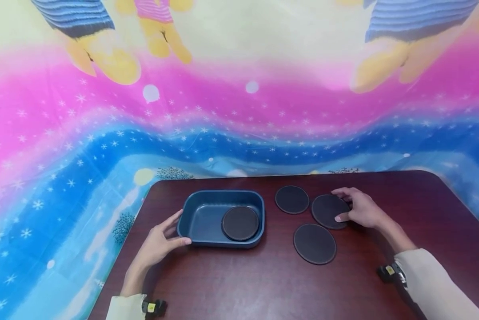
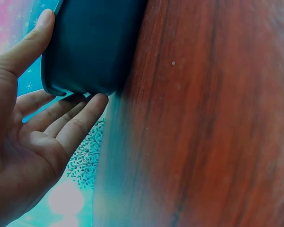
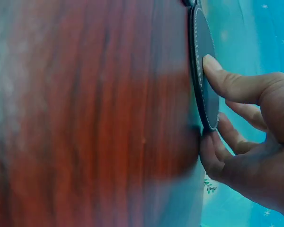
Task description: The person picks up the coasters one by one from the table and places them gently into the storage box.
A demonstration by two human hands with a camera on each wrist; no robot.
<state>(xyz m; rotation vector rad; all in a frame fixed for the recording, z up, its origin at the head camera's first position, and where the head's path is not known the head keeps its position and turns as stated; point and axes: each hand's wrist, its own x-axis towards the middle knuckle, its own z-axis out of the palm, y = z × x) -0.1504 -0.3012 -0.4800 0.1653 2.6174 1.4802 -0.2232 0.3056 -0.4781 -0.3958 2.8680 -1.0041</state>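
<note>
Matt dark coasters, smooth blue tray, glossy wood-grain table.

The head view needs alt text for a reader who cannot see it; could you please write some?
A right hand pinches a dark round coaster on a brown table, two more lying beside it. The left hand touches a blue tray holding a fourth.
</note>
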